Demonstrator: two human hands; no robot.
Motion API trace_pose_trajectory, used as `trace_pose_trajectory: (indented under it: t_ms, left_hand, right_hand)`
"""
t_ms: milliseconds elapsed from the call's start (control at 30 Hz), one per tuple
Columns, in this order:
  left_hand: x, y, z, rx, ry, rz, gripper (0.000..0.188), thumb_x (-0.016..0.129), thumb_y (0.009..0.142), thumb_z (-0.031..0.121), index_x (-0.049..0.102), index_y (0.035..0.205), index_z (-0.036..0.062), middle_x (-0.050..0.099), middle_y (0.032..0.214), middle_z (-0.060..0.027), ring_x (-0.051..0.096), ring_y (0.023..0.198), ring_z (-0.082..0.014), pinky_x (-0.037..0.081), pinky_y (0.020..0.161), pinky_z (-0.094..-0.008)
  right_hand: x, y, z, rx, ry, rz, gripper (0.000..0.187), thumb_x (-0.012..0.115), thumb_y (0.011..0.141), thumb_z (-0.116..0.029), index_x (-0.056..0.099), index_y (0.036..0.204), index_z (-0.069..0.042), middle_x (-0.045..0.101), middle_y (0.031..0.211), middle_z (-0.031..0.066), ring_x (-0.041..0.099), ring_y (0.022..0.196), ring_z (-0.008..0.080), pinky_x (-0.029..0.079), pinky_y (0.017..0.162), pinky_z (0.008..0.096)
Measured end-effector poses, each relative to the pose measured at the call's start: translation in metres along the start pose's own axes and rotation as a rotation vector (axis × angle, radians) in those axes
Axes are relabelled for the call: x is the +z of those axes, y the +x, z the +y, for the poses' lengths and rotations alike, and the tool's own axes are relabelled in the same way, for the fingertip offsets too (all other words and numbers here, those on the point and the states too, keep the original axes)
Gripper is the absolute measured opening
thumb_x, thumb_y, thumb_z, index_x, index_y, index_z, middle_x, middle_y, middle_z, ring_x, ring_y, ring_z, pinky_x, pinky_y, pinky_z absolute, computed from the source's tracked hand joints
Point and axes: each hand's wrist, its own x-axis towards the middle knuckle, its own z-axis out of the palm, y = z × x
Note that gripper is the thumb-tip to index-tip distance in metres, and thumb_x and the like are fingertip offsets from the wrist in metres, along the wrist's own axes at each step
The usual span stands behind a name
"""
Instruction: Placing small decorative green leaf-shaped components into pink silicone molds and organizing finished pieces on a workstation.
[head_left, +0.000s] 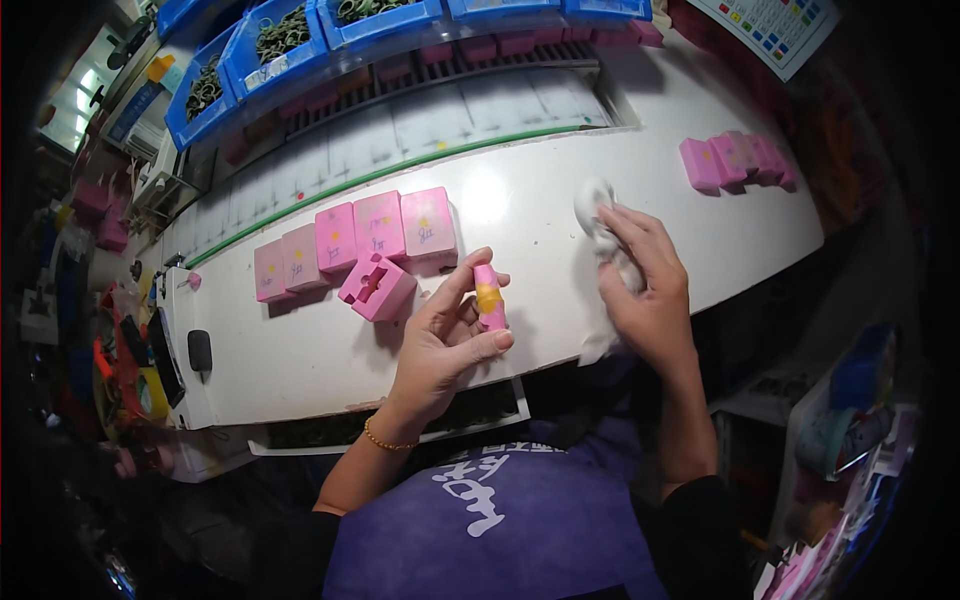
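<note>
My left hand (437, 345) is closed, holding a small pink mould piece (488, 297) with yellow patches upright between thumb and fingertips. My right hand (652, 285), a little farther right, grips a soft white cloth bundle (594, 200) that bulges out past the fingers. Its lower end hangs toward the table's near edge. Just left of the held piece lies a pink block (378, 288) with a dark slot in its upper face. Behind it stands a slanting row of several pink blocks (379, 224) with handwritten marks and yellow spots.
Blue bins (278, 45) with small green rings line the far side, above a grooved rack. A green strip (400, 172) crosses the white table (530, 210). More pink blocks (735, 160) stand at the right. Under the near edge is an open drawer (522, 398).
</note>
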Motion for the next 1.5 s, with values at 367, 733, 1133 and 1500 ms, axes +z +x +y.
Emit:
trace_pose_trajectory:
  t_ms: [367, 733, 1133, 1500]
  left_hand:
    - [0.005, -0.009, 0.012, -0.198, -0.02, -0.047, 0.076, 0.067, 0.091, 0.001, 0.031, 0.156, 0.0086, 0.049, 0.137, -0.0034, 0.052, 0.106, -0.0086, 0.049, 0.089, -0.0241]
    - [-0.062, -0.015, 0.08, 0.362, 1.26, 0.479, 0.037, 0.075, 0.087, 0.014, 0.067, 0.121, 0.0009, 0.068, 0.089, -0.005, 0.062, 0.084, -0.0125, 0.052, 0.075, -0.0283]
    - [-0.088, -0.028, 0.063, 0.047, 0.593, 0.194, 0.038, 0.064, 0.093, 0.007, 0.061, 0.13, -0.0025, 0.071, 0.111, -0.0089, 0.064, 0.099, -0.011, 0.052, 0.089, -0.0277]
    - [-0.105, -0.031, 0.049, -0.058, 0.314, 0.19, 0.039, 0.064, 0.097, 0.015, 0.059, 0.133, 0.0012, 0.067, 0.114, -0.0051, 0.062, 0.1, -0.0096, 0.053, 0.087, -0.0261]
  right_hand:
    - [0.046, -0.01, -0.033, -0.306, -0.111, -0.176, 0.07, 0.078, 0.067, -0.017, 0.057, 0.132, -0.002, 0.058, 0.12, 0.0132, 0.05, 0.113, 0.0354, 0.043, 0.099, 0.0449]
    - [0.073, 0.019, -0.067, 0.011, 0.467, -0.158, 0.06, 0.085, 0.076, -0.015, 0.056, 0.126, 0.002, 0.06, 0.108, 0.0107, 0.06, 0.096, 0.0192, 0.05, 0.079, 0.0313]
    - [0.135, 0.032, -0.079, -0.384, 0.242, -0.213, 0.056, 0.074, 0.086, -0.007, 0.046, 0.133, 0.004, 0.049, 0.117, 0.0159, 0.057, 0.082, 0.0153, 0.049, 0.073, 0.0263]
    - [0.136, 0.017, -0.073, -0.375, -0.137, -0.358, 0.058, 0.073, 0.081, -0.01, 0.049, 0.127, 0.014, 0.044, 0.134, 0.0246, 0.043, 0.123, 0.0394, 0.038, 0.106, 0.0435]
